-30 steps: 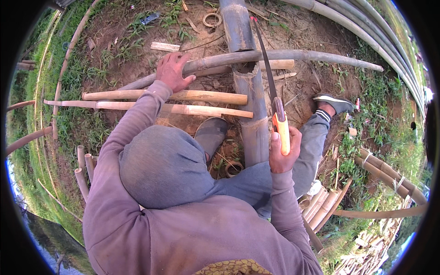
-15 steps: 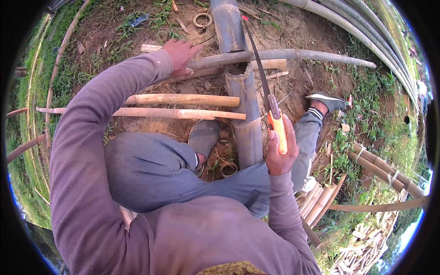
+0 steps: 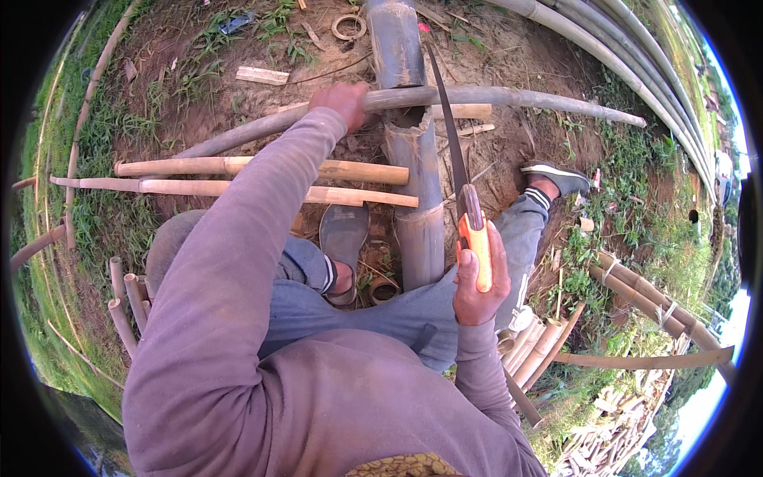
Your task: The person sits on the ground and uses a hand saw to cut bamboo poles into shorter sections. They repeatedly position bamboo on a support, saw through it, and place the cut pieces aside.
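Observation:
My right hand is closed round the orange handle of a handsaw. The long dark blade points away from me, close to the right side of the thick grey bamboo trunk. A slim grey bamboo pole lies crosswise in a notch cut into that trunk. My left hand has its fingers wrapped over this pole, just left of the notch; the fingertips are partly hidden. Nearer to me, two pale bamboo lengths, an upper one and a lower one, rest their right ends on the trunk.
Long bamboo poles run along the far right. Short cut pieces lie beside my right hip, and more bamboo ends show at my left. A cut bamboo ring is on the soil. My shoes stand on both sides of the trunk.
My left hand has moved right along the slim pole, from spread fingers to a closed grip near the notch. My right hand still holds the saw in nearly the same place.

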The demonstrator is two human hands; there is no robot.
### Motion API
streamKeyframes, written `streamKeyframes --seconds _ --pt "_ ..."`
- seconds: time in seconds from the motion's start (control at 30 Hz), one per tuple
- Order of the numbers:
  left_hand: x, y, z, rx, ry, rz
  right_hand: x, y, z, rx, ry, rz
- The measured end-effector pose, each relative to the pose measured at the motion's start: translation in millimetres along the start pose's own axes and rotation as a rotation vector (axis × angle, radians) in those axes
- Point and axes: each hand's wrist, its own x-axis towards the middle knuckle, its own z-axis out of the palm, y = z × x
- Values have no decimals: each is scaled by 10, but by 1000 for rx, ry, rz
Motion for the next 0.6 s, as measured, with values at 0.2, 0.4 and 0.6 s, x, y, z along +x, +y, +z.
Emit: streamKeyframes --seconds 0.2,0.4,0.6 --pt "-13 33 -5 -11 -14 14 334 109 166 -17 -3 -23" --pt "-39 -5 4 20 24 29 779 233 388 81 35 -56" --pt "-47 21 -58 8 6 8 457 90 232 121 8 46"
